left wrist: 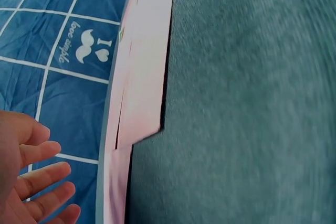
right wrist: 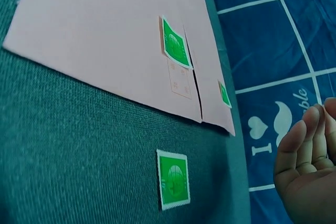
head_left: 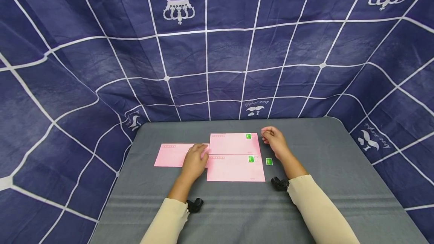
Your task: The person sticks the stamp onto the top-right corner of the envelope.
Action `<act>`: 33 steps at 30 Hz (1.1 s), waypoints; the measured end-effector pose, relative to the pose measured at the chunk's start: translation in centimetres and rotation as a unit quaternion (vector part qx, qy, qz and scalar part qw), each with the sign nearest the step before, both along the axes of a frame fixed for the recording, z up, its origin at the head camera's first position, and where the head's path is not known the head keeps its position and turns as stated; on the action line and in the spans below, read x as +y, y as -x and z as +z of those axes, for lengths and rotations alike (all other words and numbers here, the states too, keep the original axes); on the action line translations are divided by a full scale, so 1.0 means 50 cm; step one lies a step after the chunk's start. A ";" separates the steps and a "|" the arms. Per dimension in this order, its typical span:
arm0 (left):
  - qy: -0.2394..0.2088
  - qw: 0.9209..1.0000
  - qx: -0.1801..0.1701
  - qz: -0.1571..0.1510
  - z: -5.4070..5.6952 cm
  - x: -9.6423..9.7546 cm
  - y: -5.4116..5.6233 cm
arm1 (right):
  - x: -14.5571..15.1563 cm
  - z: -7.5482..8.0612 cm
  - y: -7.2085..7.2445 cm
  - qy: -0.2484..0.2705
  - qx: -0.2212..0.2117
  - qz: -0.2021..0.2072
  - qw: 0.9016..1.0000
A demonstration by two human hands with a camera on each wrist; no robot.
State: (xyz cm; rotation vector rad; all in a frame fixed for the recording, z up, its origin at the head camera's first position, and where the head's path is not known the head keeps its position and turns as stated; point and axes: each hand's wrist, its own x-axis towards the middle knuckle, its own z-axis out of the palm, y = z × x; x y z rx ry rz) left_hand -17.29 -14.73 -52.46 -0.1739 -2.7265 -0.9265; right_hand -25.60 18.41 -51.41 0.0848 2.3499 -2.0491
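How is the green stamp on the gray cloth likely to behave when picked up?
The green stamp looks paper-thin, so it is probably very light and easily bent. Lying low against the gray cloth, it may be awkward to lift by an edge. Its flat, four-sided shape suggests sliding rather than rolling if pushed.

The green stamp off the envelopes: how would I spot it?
On the gray table, find the pink envelope nearest the viewer. Just past its right edge lies a green stamp with a white border. The other two green stamps sit on envelopes; this one lies on the table itself.
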 end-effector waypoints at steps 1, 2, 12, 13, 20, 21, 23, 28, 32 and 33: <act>0.002 1.000 0.000 0.002 -0.001 -0.003 -0.001 | 0.002 0.000 -0.002 -0.002 0.001 0.001 1.000; 0.002 1.000 -0.001 0.004 -0.002 -0.006 -0.002 | 0.004 0.000 -0.004 -0.005 0.002 0.002 1.000; 0.007 0.999 -0.028 0.030 -0.007 -0.035 -0.008 | 0.019 0.004 -0.033 -0.029 0.008 0.017 0.999; 0.007 0.999 -0.029 0.032 -0.007 -0.038 -0.008 | 0.020 0.004 -0.036 -0.029 0.008 0.017 0.999; 0.010 0.997 -0.056 0.050 -0.011 -0.053 -0.007 | 0.031 0.001 -0.056 -0.041 0.001 0.024 0.999; 0.012 0.997 -0.058 0.053 -0.012 -0.055 -0.007 | 0.033 0.000 -0.058 -0.044 0.001 0.025 0.999; 0.016 0.997 -0.058 0.057 -0.012 -0.059 -0.009 | 0.036 -0.003 -0.061 -0.051 0.001 0.026 0.998; 0.032 0.995 -0.064 0.065 -0.012 -0.070 -0.013 | 0.045 -0.010 -0.071 -0.064 0.002 0.030 0.998; 0.047 0.994 -0.073 0.065 -0.013 -0.077 -0.014 | 0.052 -0.003 -0.085 -0.063 0.003 0.043 0.997; 0.049 0.994 -0.075 0.064 -0.013 -0.079 -0.014 | 0.052 0.006 -0.092 -0.060 0.001 0.047 0.997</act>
